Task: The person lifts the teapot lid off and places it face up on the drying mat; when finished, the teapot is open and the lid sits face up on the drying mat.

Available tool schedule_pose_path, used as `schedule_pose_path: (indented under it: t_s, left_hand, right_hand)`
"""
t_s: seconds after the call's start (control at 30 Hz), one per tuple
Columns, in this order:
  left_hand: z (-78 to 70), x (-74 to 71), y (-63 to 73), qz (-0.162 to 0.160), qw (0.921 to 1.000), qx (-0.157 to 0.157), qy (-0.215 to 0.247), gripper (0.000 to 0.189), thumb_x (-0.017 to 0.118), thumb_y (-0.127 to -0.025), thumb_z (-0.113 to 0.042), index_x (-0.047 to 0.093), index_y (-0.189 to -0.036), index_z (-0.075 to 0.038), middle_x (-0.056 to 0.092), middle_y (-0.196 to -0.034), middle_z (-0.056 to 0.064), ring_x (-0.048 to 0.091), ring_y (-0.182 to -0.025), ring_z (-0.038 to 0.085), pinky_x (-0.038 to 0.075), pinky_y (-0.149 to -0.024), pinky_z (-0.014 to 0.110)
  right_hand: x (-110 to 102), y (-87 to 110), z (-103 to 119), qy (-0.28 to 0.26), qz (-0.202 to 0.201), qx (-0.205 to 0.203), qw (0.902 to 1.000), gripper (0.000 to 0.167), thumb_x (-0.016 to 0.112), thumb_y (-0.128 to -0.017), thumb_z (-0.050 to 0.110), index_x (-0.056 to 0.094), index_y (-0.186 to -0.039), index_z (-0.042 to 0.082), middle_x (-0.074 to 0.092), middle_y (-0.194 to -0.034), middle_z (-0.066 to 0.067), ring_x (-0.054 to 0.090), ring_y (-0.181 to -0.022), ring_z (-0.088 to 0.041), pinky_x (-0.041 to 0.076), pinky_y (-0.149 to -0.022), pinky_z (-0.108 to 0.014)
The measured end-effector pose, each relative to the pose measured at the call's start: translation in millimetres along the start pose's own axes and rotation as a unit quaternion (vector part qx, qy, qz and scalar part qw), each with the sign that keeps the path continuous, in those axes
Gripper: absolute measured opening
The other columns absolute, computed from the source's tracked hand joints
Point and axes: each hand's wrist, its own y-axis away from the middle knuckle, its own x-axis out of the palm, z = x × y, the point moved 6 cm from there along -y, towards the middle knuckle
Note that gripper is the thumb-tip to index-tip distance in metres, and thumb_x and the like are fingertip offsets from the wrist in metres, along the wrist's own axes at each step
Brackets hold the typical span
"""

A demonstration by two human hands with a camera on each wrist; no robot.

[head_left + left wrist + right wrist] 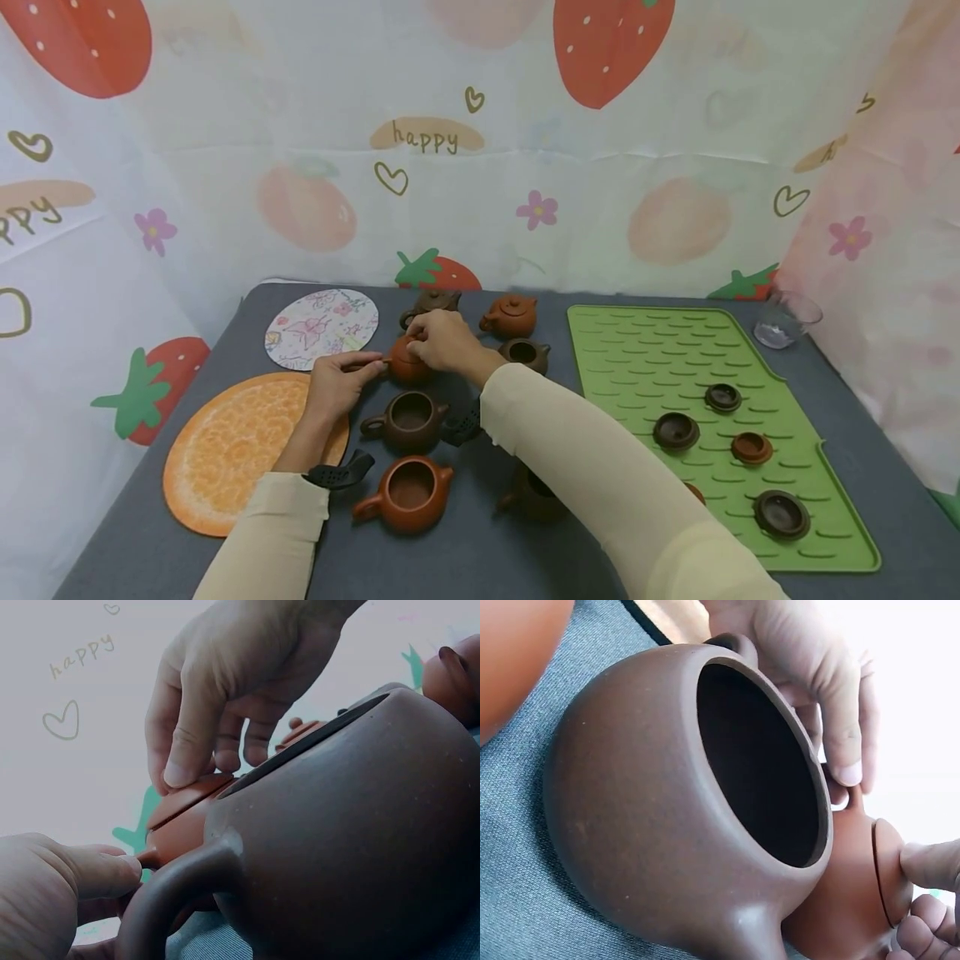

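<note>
A small red-brown teapot (pixel 403 367) stands in the left column of pots. My left hand (pixel 334 388) pinches its handle (pixel 150 859) between thumb and fingers. From above, my right hand (pixel 448 340) grips the matching lid (pixel 187 801), which sits on the pot's mouth with a thin dark seam below it. Nearer me is a lidless dark brown teapot (pixel 414 435), large in both wrist views and partly covering the red-brown one. In front of that stands a lidless orange-brown teapot (pixel 420 518).
Behind are a lidded dark teapot (pixel 438 300) and a lidded orange teapot (pixel 510 317). A lidless dark pot (pixel 534 358) and another (pixel 536 504) lie near my right arm. Several lids rest on the green mat (pixel 622 350). A clear glass (pixel 783 321) stands behind it; an orange round mat (pixel 225 458) lies left.
</note>
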Motion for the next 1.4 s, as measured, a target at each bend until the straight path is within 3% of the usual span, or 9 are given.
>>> schedule_pose_path:
  t_s: [0.07,0.3,0.47,0.6,0.83,0.9,1.07,1.2,1.4]
  left_hand:
    - [-0.6,0.3,-0.4,0.0,1.0,0.005,-0.001,0.02,0.066,-0.089,0.004,0.067,-0.105,0.015,0.066,-0.099,0.03,0.064,-0.083,0.018,0.048,-0.065,0.015]
    - [35.8,1.4,-15.1,-0.007,0.9999,0.002,0.01,0.02,0.071,-0.088,-0.004,0.072,-0.105,0.008,0.07,-0.096,0.021,0.063,-0.081,0.01,0.048,-0.065,0.016]
    - [39.0,0.9,-14.9,-0.012,0.9999,0.005,0.009,0.022,0.072,-0.088,-0.006,0.072,-0.105,0.007,0.071,-0.092,0.017,0.065,-0.078,0.007,0.049,-0.065,0.018]
    - [39.4,1.3,-14.9,-0.011,0.9998,0.005,0.014,0.022,0.071,-0.088,-0.005,0.071,-0.105,0.008,0.071,-0.091,0.018,0.066,-0.077,0.007,0.05,-0.065,0.018]
    - [31.6,1.4,-12.8,-0.004,0.9999,0.001,0.012,0.021,0.07,-0.089,-0.003,0.071,-0.106,0.009,0.07,-0.094,0.022,0.066,-0.077,0.008,0.049,-0.065,0.016]
    - [21.0,1.5,-9.1,-0.001,0.9999,0.005,0.014,0.02,0.069,-0.089,0.0,0.07,-0.105,0.011,0.069,-0.094,0.025,0.067,-0.078,0.013,0.049,-0.064,0.016]
    - [0.2,1.5,-0.6,0.003,1.0,0.002,0.007,0.02,0.065,-0.09,0.005,0.066,-0.107,0.016,0.066,-0.095,0.031,0.068,-0.085,0.031,0.049,-0.066,0.016]
    - [5.8,1.8,-2.9,0.003,0.9999,0.0,0.011,0.02,0.065,-0.09,0.005,0.067,-0.106,0.016,0.067,-0.095,0.029,0.068,-0.086,0.033,0.049,-0.066,0.016]
    - [32.5,2.3,-12.8,-0.002,0.9998,-0.001,0.019,0.022,0.069,-0.089,-0.003,0.07,-0.108,0.009,0.069,-0.095,0.022,0.068,-0.083,0.017,0.049,-0.067,0.016]
  right_hand:
    - [-2.2,1.0,0.2,0.0,-0.002,0.001,1.0,0.019,0.066,-0.094,0.023,0.072,-0.11,0.015,0.066,-0.101,-0.003,0.06,-0.09,-0.019,0.049,-0.075,-0.031]
    - [-8.3,4.7,-1.8,-0.031,-0.013,0.02,0.9992,0.018,0.063,-0.096,0.024,0.068,-0.109,0.012,0.064,-0.096,-0.001,0.059,-0.084,-0.017,0.049,-0.07,-0.03]
    - [-9.2,6.1,-4.9,-0.053,-0.022,0.034,0.9978,0.017,0.063,-0.096,0.026,0.069,-0.103,0.012,0.063,-0.09,0.002,0.058,-0.079,-0.014,0.048,-0.067,-0.029]
    - [-8.4,8.3,-8.5,-0.121,-0.035,0.051,0.9907,0.011,0.067,-0.093,0.023,0.071,-0.091,0.013,0.065,-0.078,0.003,0.061,-0.069,-0.014,0.049,-0.061,-0.028]
    - [-6.0,12.6,-14.0,-0.23,-0.048,0.075,0.9692,0.006,0.066,-0.089,0.013,0.067,-0.083,0.011,0.066,-0.07,-0.003,0.064,-0.063,-0.017,0.051,-0.056,-0.029]
    - [-5.5,13.4,-14.7,-0.262,-0.047,0.073,0.9611,0.003,0.064,-0.089,0.011,0.066,-0.092,0.011,0.066,-0.074,-0.005,0.064,-0.066,-0.02,0.051,-0.058,-0.031]
    - [-3.1,13.2,-13.7,-0.343,-0.031,0.065,0.9366,0.035,0.056,-0.093,0.003,0.063,-0.122,0.02,0.065,-0.086,-0.011,0.062,-0.072,-0.027,0.053,-0.062,-0.037]
    - [-1.7,12.9,-11.4,-0.378,-0.011,0.065,0.9236,0.04,0.048,-0.096,0.002,0.064,-0.126,0.021,0.063,-0.092,-0.011,0.059,-0.071,-0.027,0.052,-0.063,-0.038]
    - [0.6,12.7,-10.3,-0.464,0.015,0.061,0.8835,0.026,0.057,-0.098,0.018,0.056,-0.123,0.008,0.056,-0.088,-0.014,0.056,-0.066,-0.025,0.052,-0.063,-0.036]
